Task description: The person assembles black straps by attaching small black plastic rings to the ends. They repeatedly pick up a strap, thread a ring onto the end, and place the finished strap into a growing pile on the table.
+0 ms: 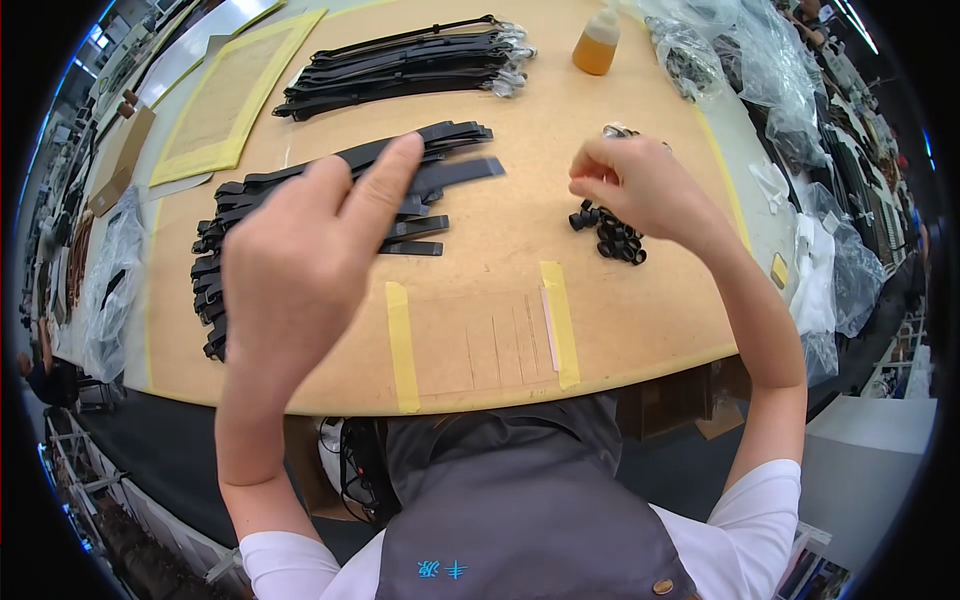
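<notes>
My left hand (310, 250) is raised over a row of black straps (440, 223) on the left of the table, its fingers curled. A single black strap (460, 176) juts out to the right beside its fingertips and seems gripped there, though the hand hides the hold itself. At the right, my right hand (640, 180) is closed in a pinch just above a small heap of black ring-shaped loops (620, 240). What those fingers hold, if anything, cannot be made out. Behind that hand a small shiny object (620, 131) is mostly covered.
At the back lies a bundle of black straps (400, 70) with clear-wrapped ends. A bottle of amber liquid (596, 45) stands right of it. Yellow tape strips (402, 345) flank marked lines near the front edge. Clear plastic bags (780, 90) crowd the right side; a taped board (225, 100) lies far left.
</notes>
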Demonstrator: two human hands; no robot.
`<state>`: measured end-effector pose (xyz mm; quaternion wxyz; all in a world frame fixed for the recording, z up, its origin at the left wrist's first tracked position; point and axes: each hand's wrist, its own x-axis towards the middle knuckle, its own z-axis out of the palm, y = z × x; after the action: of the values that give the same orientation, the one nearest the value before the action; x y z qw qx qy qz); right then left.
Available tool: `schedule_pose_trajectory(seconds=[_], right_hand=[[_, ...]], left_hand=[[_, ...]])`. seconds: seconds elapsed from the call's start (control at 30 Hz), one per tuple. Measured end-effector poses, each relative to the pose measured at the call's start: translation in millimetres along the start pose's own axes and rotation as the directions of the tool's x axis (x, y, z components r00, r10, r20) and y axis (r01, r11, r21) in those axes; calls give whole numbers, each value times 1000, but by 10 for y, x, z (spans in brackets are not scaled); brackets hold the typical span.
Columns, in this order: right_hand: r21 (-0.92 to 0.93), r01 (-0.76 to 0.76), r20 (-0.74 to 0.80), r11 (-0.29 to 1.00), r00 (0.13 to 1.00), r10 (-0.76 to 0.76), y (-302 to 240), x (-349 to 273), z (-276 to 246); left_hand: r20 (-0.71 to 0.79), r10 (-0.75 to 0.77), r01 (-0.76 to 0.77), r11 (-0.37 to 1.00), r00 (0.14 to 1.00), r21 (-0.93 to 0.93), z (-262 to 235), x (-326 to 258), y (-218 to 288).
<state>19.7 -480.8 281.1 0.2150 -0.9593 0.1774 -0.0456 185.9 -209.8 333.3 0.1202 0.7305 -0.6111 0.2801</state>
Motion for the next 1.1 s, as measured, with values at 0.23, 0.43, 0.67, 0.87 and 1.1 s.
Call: schedule_pose_trajectory(seconds=[0.23, 0.43, 0.67, 0.87, 1.1], right_hand=[[-83, 49, -23, 995, 998, -51, 107, -198, 538], [521, -152, 90, 840, 988, 123, 51, -201, 572], [876, -368, 381, -312, 924, -20, -11, -202, 749], [874, -331, 326, -355, 942, -75, -39, -158, 854], [967, -175, 185, -187, 982, 38, 50, -195, 944]], left_hand=[[176, -124, 191, 877, 976, -440, 972, -556, 679], [261, -318, 406, 594, 911, -694, 1107, -602, 711], [236, -350, 344, 289, 907, -893, 1037, -471, 500], [335, -291, 417, 297, 896, -859, 1013, -436, 497], [281, -273, 378, 432, 920, -819, 1172, -432, 476]])
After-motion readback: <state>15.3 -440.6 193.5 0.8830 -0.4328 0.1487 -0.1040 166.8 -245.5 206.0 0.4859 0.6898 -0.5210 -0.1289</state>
